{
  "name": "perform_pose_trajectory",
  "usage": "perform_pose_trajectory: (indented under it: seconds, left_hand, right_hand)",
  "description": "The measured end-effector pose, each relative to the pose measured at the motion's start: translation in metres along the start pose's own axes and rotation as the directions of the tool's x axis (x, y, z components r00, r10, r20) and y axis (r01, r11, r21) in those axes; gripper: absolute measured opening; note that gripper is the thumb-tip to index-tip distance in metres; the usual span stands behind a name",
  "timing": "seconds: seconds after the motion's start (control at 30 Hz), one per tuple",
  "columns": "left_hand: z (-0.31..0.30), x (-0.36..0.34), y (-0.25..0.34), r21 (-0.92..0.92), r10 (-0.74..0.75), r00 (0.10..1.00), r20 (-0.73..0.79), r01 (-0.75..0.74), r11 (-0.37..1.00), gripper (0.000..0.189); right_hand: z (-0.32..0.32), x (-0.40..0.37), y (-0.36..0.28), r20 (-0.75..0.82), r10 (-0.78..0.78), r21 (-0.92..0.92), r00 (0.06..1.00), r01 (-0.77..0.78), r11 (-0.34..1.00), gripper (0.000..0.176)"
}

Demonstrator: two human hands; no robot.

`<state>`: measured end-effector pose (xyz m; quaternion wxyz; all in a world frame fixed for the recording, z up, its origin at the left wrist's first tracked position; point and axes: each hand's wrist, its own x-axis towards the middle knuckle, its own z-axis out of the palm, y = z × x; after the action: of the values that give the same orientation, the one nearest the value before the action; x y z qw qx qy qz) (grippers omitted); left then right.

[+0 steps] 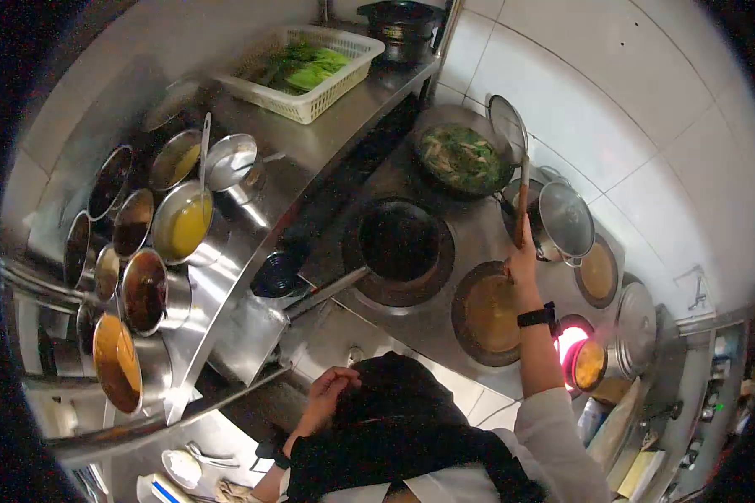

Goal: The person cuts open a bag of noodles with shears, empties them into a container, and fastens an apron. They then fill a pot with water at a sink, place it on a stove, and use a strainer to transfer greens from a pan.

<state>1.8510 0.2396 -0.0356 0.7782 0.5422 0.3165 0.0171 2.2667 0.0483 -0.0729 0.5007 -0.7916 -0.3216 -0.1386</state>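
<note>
My right hand (522, 258) is closed round the wooden handle of a strainer (508, 126), whose round head leans at the rim of a wok of greens (460, 158). Close to my body, my left hand (334, 387) has its fingers curled, and what they hold, if anything, is too small to make out. Ahead of the left hand, a dark wok (398, 239) with a long handle sits on a burner. A steaming metal pot (564, 220) stands just right of the right hand.
Several metal pots of sauces, one with yellow liquid (184, 225), stand at the left. A white basket (310, 105) of leafy greens sits on the shelf at the back. At the right are a glowing burner (570, 342) and a large lidded pot (636, 329).
</note>
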Motion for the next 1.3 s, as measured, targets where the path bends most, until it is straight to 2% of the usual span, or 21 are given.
perform_pose_trajectory:
  seconds: [0.03,0.07,0.13,0.27,0.33,0.4,0.5,0.57,0.63,0.77,0.83,0.87,0.9,0.93,0.97,1.0,1.03,1.17,1.23,1.27,1.3]
  left_hand:
    - [-0.004,0.005,0.003,0.003,-0.011,1.0,0.008,0.011,1.0,0.018]
    - [-0.007,0.011,0.005,-0.029,-0.047,0.999,0.014,0.047,0.998,0.018]
    - [-0.011,0.02,0.012,-0.057,-0.091,0.996,0.025,0.093,0.994,0.018]
    - [-0.008,0.033,0.022,-0.124,-0.092,0.995,0.024,0.094,0.988,0.018]
    - [-0.007,0.039,0.024,-0.108,-0.084,0.996,0.033,0.087,0.99,0.019]
    - [-0.004,0.044,0.028,0.032,0.001,0.999,0.039,-0.002,0.999,0.019]
    - [0.0,0.054,0.019,-0.153,-0.014,1.0,0.023,0.017,0.988,0.019]
    - [0.008,0.056,0.038,-0.043,-0.002,1.0,0.031,0.003,0.999,0.019]
    - [0.013,0.06,0.043,0.071,0.006,0.999,0.039,-0.008,0.997,0.019]
    - [0.009,0.072,0.015,0.026,-0.034,0.997,0.063,0.032,0.999,0.019]
    - [0.011,0.074,0.015,0.082,-0.012,0.996,0.091,0.005,0.997,0.02]
    - [0.014,0.073,0.017,0.083,0.001,0.995,0.095,-0.009,0.996,0.02]
    - [0.015,0.073,0.019,0.085,0.013,0.995,0.1,-0.022,0.996,0.02]
    - [0.014,0.073,0.018,0.088,0.013,0.995,0.1,-0.022,0.996,0.02]
    - [0.014,0.073,0.017,0.092,0.012,0.994,0.108,-0.022,0.995,0.02]
    - [0.016,0.073,0.019,0.096,0.013,0.993,0.116,-0.024,0.995,0.021]
    - [0.018,0.072,0.024,0.097,0.013,0.993,0.117,-0.025,0.995,0.021]
    - [0.023,0.067,0.05,0.168,0.018,0.995,0.097,-0.034,0.985,0.02]
    - [0.018,0.066,0.051,0.18,0.058,0.992,0.109,-0.077,0.981,0.021]
    - [0.015,0.068,0.05,0.048,0.028,0.997,0.072,-0.032,0.998,0.021]
    - [0.012,0.069,0.051,-0.087,-0.006,0.999,0.041,0.009,0.996,0.021]
  right_hand:
    - [-0.002,-0.004,0.008,0.087,0.243,0.12,0.966,-0.252,0.96,0.075]
    - [-0.003,-0.002,0.002,0.083,0.252,0.115,0.964,-0.261,0.959,0.075]
    - [-0.011,0.007,-0.032,0.272,0.63,0.328,0.727,-0.685,0.65,0.076]
    - [-0.024,0.024,-0.06,0.381,0.659,0.52,0.648,-0.74,0.426,0.073]
    - [-0.033,0.04,-0.075,0.449,0.738,0.462,0.504,-0.838,0.291,0.07]
    - [-0.04,0.044,-0.071,0.506,0.725,0.488,0.467,-0.849,0.205,0.065]
    - [-0.046,0.045,-0.085,0.596,0.675,0.55,0.435,-0.833,0.051,0.053]
    - [-0.045,0.045,-0.075,0.63,0.64,0.589,0.44,-0.807,-0.025,0.046]
    - [-0.041,0.039,-0.039,0.858,0.369,0.484,0.358,-0.803,-0.348,0.033]
    - [-0.025,0.044,-0.09,0.75,0.584,0.576,0.31,-0.74,-0.347,0.025]
    - [-0.019,0.036,-0.066,0.877,0.342,0.481,0.338,-0.636,-0.604,0.016]
    - [-0.017,0.029,-0.065,0.878,0.339,0.479,0.339,-0.633,-0.608,0.016]
    - [-0.014,0.019,-0.071,0.706,0.479,0.664,0.522,-0.723,-0.192,0.013]
    - [-0.013,0.014,-0.074,0.494,0.492,0.696,0.716,-0.665,0.269,0.011]
    - [-0.012,0.014,-0.066,0.494,0.493,0.697,0.716,-0.665,0.267,0.011]
    - [-0.011,0.017,-0.054,0.716,0.399,0.698,0.572,-0.598,-0.394,0.012]
    - [-0.011,0.018,-0.045,0.847,0.158,0.352,0.508,-0.311,-0.883,0.013]
    - [-0.019,0.011,-0.065,0.781,0.319,0.539,0.537,-0.321,-0.779,0.019]
    - [-0.021,0.0,-0.068,0.641,0.497,0.76,0.585,-0.575,-0.303,0.023]
    - [-0.023,-0.003,-0.076,0.638,0.499,0.762,0.586,-0.572,-0.303,0.023]
    - [-0.028,-0.002,-0.087,0.492,0.437,0.767,0.753,-0.612,0.191,0.024]
